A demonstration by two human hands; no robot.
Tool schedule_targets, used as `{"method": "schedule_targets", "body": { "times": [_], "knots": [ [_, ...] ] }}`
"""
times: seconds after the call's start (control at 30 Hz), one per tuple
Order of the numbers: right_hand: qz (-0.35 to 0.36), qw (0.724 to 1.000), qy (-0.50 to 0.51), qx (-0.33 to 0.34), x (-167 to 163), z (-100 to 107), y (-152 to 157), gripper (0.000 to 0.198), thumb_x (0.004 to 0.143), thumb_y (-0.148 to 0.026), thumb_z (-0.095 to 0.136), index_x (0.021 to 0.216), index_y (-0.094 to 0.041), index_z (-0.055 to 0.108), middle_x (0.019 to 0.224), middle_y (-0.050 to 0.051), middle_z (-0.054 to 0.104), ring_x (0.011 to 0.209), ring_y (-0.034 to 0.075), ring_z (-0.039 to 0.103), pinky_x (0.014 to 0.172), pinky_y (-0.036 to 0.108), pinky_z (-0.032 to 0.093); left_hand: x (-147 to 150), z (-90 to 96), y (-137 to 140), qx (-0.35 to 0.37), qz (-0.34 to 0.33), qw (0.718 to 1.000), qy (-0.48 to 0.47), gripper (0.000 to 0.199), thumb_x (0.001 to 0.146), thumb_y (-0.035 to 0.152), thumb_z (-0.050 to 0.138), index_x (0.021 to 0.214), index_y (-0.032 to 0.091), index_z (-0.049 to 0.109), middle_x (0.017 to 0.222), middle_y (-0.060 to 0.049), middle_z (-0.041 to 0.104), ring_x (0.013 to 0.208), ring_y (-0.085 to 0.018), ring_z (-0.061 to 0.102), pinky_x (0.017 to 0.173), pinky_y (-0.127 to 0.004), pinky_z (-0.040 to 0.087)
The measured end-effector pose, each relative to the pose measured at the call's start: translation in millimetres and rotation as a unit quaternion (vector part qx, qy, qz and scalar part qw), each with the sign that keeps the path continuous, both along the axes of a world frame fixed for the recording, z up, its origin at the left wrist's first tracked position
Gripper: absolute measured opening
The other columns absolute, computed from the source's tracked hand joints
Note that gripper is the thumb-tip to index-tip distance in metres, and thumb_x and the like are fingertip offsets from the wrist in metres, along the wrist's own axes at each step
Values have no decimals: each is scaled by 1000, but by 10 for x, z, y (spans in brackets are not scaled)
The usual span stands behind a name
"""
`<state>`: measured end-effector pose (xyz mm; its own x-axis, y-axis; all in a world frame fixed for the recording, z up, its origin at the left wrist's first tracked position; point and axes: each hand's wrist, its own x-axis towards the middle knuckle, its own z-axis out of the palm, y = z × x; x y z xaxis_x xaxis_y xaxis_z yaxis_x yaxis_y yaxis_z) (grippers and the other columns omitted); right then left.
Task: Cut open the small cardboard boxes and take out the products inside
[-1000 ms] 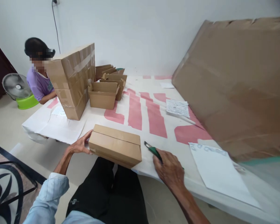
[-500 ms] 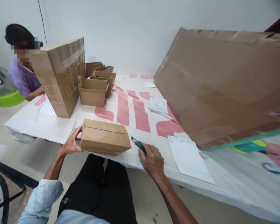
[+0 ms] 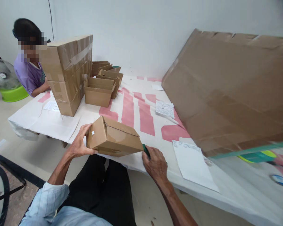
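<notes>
A closed brown cardboard box [image 3: 118,141] is tilted at the near edge of the table, one end turned up toward the left. My left hand [image 3: 81,142] grips that end, thumb below and fingers above. Closed around a green-handled utility knife [image 3: 146,151], my right hand [image 3: 155,163] is at the box's right end. The knife's blade is hidden behind the box, so I cannot tell whether it touches the cardboard.
Taped cartons [image 3: 68,72] form a stack at the left, beside several open boxes [image 3: 99,95]. A large cardboard panel [image 3: 226,91] leans at the right. White paper [image 3: 193,166] lies on the cloth-covered table [image 3: 240,194]. Behind the stack sits a person in purple [image 3: 28,72].
My left hand has turned and tilted the box, so its left end now shows. The box's right end has come up against the knife, covering the blade. The view has shifted slightly.
</notes>
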<state>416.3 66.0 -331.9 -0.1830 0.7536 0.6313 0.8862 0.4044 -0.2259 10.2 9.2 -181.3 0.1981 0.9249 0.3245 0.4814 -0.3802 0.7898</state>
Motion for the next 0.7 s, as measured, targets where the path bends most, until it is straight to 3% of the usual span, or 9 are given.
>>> {"method": "schedule_targets", "body": {
  "times": [0.27,0.37,0.43,0.5,0.63,0.7],
  "knots": [
    [14,1000,23,-9,7,-28,16,28,100,-31,53,117,-18,72,108,15,75,101,29,66,94,44,54,56,81,-70,56,5,998,28,117,69,47,98,166,26,36,163,-19,44,151,-43,44,122,-60,45],
    [22,997,76,1,-66,167,56,27,98,-33,54,109,-18,74,102,14,73,98,30,65,92,47,54,73,141,-104,69,6,997,40,117,69,48,98,165,25,37,161,-20,45,150,-43,44,124,-61,43],
    [18,990,134,29,-196,520,41,26,99,-36,56,105,-18,74,100,13,72,98,30,66,90,48,55,92,177,-122,71,4,996,47,116,69,49,98,166,25,37,161,-21,44,151,-43,43,124,-61,42],
    [23,980,186,74,-401,1046,-46,22,100,-34,61,108,-19,75,104,11,72,100,29,67,92,48,55,121,210,-135,70,4,996,55,116,70,48,97,166,25,36,161,-21,44,151,-43,42,125,-62,41],
    [199,960,145,132,-933,2189,-374,20,97,-20,70,116,-24,74,109,8,73,102,26,68,93,45,55,217,285,-149,74,2,995,68,118,70,47,97,167,23,35,159,-21,43,151,-43,41,126,-62,40],
    [286,948,77,117,-1180,2555,-498,19,97,-14,68,112,-24,74,105,8,73,101,25,67,90,43,55,281,328,-154,78,1,994,73,119,70,46,97,168,23,34,159,-21,43,151,-42,41,126,-62,40]
  ]
}}
